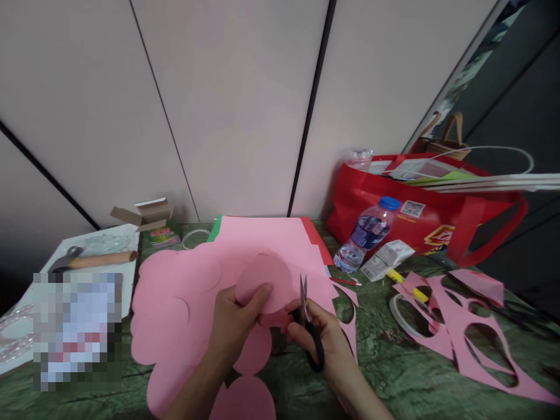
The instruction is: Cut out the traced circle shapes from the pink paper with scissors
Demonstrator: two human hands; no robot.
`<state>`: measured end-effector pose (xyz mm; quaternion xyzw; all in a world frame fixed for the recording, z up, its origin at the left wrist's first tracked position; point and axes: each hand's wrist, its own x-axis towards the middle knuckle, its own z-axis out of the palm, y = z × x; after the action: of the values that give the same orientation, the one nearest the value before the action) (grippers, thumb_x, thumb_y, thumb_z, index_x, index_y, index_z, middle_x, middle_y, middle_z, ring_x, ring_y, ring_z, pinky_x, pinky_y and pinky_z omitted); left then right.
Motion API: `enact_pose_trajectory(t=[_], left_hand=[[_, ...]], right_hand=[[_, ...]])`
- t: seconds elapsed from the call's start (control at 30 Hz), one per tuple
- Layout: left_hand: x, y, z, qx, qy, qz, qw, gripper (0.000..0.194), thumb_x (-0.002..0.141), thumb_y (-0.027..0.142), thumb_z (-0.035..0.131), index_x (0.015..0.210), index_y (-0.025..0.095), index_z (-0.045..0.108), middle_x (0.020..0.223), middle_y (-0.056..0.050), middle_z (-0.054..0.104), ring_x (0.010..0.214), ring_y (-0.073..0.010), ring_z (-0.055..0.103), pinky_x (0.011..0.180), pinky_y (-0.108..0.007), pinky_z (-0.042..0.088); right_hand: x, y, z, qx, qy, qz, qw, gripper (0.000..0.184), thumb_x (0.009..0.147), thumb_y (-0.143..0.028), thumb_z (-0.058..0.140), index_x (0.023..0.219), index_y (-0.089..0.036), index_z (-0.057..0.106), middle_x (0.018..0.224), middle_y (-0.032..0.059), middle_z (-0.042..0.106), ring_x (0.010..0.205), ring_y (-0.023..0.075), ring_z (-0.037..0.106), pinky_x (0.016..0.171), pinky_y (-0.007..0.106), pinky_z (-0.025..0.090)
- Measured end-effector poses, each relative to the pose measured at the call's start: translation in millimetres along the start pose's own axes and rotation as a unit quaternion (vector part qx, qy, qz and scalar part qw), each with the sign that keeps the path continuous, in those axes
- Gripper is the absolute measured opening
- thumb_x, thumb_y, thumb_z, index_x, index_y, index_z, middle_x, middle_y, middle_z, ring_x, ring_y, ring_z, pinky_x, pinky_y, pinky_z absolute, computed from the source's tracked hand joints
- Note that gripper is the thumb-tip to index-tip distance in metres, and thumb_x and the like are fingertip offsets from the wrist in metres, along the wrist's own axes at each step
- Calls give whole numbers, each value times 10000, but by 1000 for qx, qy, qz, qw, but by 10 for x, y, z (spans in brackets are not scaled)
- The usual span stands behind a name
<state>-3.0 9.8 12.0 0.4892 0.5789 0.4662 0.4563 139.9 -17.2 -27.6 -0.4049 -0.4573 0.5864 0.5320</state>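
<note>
A round pink paper disc [266,274] is pinched in my left hand [238,321], with the thumb on top. My right hand [321,335] grips black-handled scissors [303,291], blades pointing up and nearly closed beside the disc. The fingertips of that hand come near a bit of pink paper [277,318] at the disc's lower edge. Below and left of the hands spreads a pile of cut pink paper circles [175,309]. Pink paper sheets [262,230] lie behind, with green and red sheets showing at their edges.
Pink offcuts with holes [464,350] and a roll of tape [409,321] lie at right. A water bottle [367,236], a small white box [387,259] and a red bag [420,210] stand behind. At left are a hammer [102,259], a white board [129,291] and an open small box [161,230].
</note>
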Motion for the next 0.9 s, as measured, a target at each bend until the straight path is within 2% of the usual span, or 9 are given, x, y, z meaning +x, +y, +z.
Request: enact_pose_trajectory(t=[0.1,0.2,0.53,0.9], left_hand=[[-2,43,-10,3,11,-7,1000,399,660,361,644,379,160,444,328,52,406,351,-66,337,367,-202,258],[-8,52,7,11,5,-4,1000,412,646,355,653,357,164,431,314,56,382,340,-62,318,361,-204,245],[-33,20,27,41,-28,15,999,416,666,348,639,345,167,445,302,43,408,324,-72,356,363,-206,279],[-45,26,27,36,-13,12,999,416,653,332,648,335,168,436,285,51,402,304,-66,353,346,-197,267]], right_hand=[[-25,-18,18,-3,-56,4,998,264,677,-368,715,792,-172,581,622,-28,520,550,111,440,508,214,350],[-40,-33,40,-5,-77,-8,997,261,694,-381,698,776,-165,579,647,-17,527,573,118,429,519,220,346],[-20,-49,61,19,-68,-22,997,214,721,-351,680,733,-173,564,615,-46,471,539,98,382,504,201,335],[-22,-19,43,-3,-55,-27,998,231,700,-352,694,756,-167,567,605,-49,440,536,98,352,492,205,300]])
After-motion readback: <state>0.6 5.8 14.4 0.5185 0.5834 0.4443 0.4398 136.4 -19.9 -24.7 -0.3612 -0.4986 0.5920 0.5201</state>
